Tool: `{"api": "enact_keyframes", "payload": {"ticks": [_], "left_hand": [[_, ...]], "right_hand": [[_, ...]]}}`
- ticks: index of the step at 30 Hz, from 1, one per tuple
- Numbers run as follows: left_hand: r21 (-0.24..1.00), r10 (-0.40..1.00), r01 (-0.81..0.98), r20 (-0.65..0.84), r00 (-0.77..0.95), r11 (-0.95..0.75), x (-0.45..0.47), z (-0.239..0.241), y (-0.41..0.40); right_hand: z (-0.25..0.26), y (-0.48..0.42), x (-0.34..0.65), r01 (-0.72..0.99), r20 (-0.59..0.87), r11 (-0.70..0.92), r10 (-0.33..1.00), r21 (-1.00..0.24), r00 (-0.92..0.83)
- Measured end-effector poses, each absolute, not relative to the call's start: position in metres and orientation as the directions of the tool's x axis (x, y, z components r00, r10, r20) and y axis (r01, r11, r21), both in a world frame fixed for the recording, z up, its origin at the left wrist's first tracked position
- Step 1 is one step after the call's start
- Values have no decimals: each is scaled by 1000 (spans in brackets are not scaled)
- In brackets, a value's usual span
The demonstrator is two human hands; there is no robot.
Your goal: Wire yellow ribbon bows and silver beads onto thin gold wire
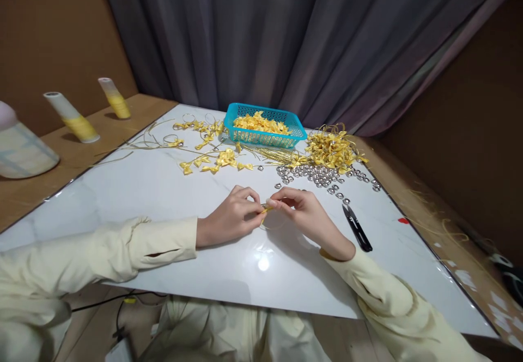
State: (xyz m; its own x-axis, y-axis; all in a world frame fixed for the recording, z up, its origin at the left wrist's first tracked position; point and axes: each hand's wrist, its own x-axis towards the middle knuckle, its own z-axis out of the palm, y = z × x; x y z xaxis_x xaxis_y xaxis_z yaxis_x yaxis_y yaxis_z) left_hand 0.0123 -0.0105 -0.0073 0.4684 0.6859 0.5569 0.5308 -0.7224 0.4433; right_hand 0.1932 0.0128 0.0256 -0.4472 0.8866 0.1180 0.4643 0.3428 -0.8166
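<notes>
Over the front middle of the white tabletop, my left hand (235, 215) and my right hand (308, 215) meet fingertip to fingertip. Both pinch a thin gold cord (266, 208), part of which hangs below the fingers in a loop. Whether a small bow or ring is also between the fingertips is hidden. Beyond my hands lie loose yellow ribbon bows (226, 158) and a bundle of gold cords (273, 155). Silver heart-shaped pieces (316, 175) are scattered behind my right hand. Black thread snips (357, 228) lie to its right.
A blue-green basket (265, 140) of yellow bows stands at the back, with a pile of corded bows (333, 149) to its right. Two yellow thread spools (79, 125) and a pale container (24, 147) stand left. A grey curtain (253, 41) hangs behind the table.
</notes>
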Motion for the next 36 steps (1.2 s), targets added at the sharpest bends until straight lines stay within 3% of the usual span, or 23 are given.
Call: {"api": "enact_keyframes", "payload": {"ticks": [6, 10, 14, 18, 21, 23, 25, 30, 36], "left_hand": [[365, 617, 513, 608, 500, -777, 12, -8, -11], [368, 626, 536, 634, 454, -760, 11, -8, -11], [421, 674, 555, 620, 401, -717, 11, -7, -10], [487, 731, 574, 595, 333, -658, 11, -6, -8], [514, 759, 581, 563, 327, -632, 11, -6, -7], [506, 759, 587, 556, 338, -632, 11, -6, -7], [458, 728, 587, 568, 385, -668, 11, -6, -9], [207, 563, 567, 591, 577, -797, 11, -5, -14], [-11, 391, 496, 601, 697, -868, 8, -1, -16]], "right_hand": [[25, 16, 194, 492, 71, 278, 915, -825, -398], [26, 15, 197, 517, 166, 368, 903, -772, -396], [28, 10, 200, 564, 384, 580, 814, -588, -436], [25, 6, 204, 528, 568, 778, 617, -340, -545], [21, 6, 206, 474, 592, 869, 458, -142, -663], [20, 5, 205, 434, 555, 895, 412, -100, -723], [21, 3, 202, 411, 531, 894, 441, -182, -724], [25, 1, 193, 416, 417, 671, 723, -613, -551], [23, 8, 195, 467, 255, 429, 885, -773, -389]]}}
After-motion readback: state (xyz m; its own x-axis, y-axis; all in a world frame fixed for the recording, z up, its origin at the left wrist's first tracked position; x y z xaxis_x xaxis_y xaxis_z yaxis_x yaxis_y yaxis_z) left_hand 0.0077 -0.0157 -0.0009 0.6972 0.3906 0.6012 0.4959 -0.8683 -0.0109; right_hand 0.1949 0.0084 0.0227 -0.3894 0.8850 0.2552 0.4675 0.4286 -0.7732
